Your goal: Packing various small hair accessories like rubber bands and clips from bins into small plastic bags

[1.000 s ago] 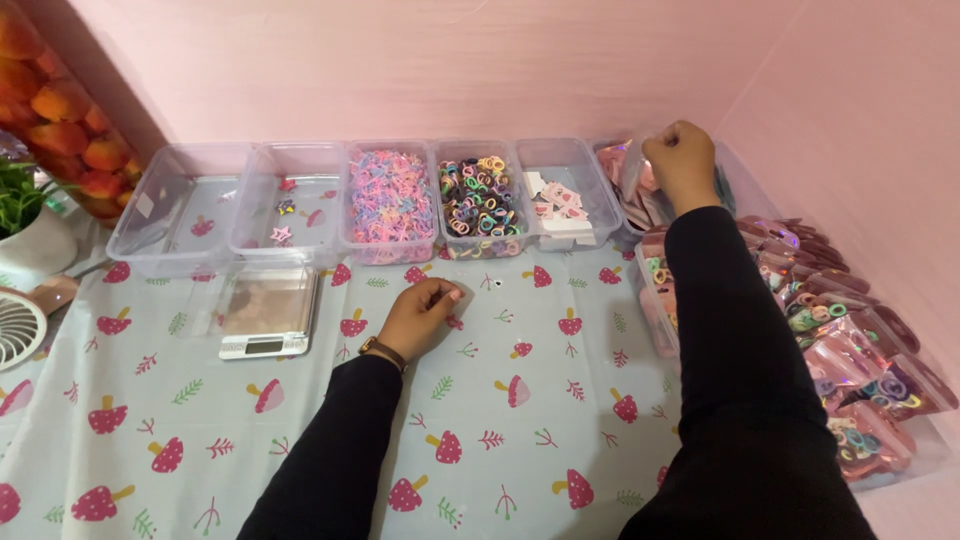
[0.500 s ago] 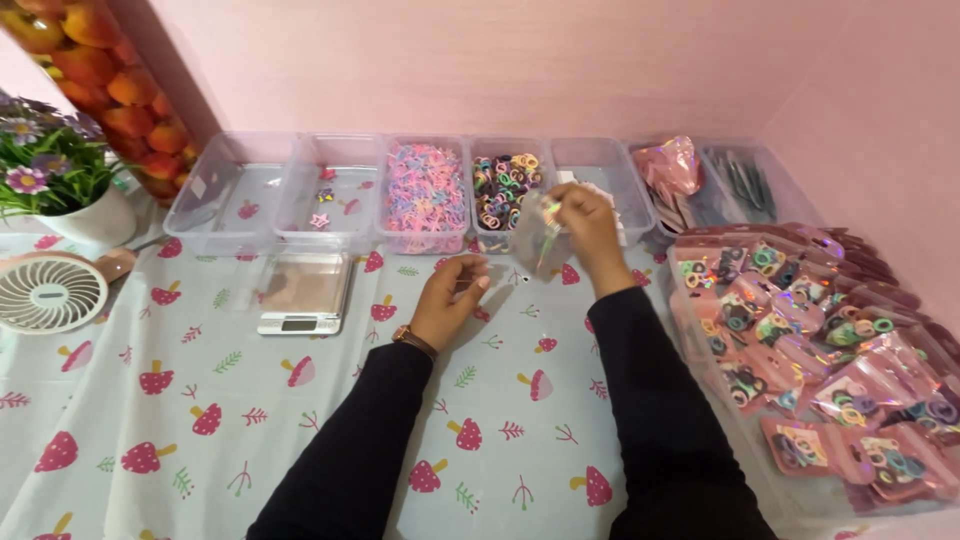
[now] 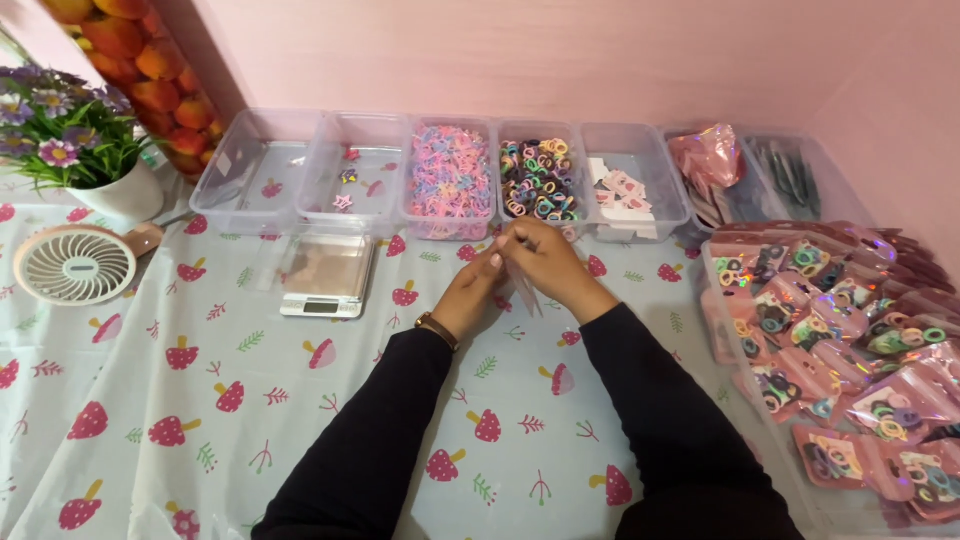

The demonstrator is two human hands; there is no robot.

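Observation:
My left hand (image 3: 477, 290) and my right hand (image 3: 545, 262) meet above the patterned tablecloth (image 3: 250, 400), in front of the row of clear bins. Together they hold a small clear plastic pouch (image 3: 526, 288), which hangs down between the fingers. Just behind the hands stand a bin of pastel hair clips (image 3: 447, 180), a bin of coloured hair ties (image 3: 538, 178) and a bin of small white cards (image 3: 628, 195). Both arms wear black sleeves, and a bracelet sits on the left wrist.
A small digital scale (image 3: 327, 275) lies left of the hands. Two more clear bins (image 3: 258, 170) stand at the back left, pink pouches (image 3: 708, 160) at the back right. A tray of filled pouches (image 3: 850, 340) is on the right. A fan (image 3: 75, 265) and a flower pot (image 3: 115, 190) are far left.
My right hand came back from the far right bin with a clear pouch and joined my left hand in front of the bins. The view has shifted left and down.

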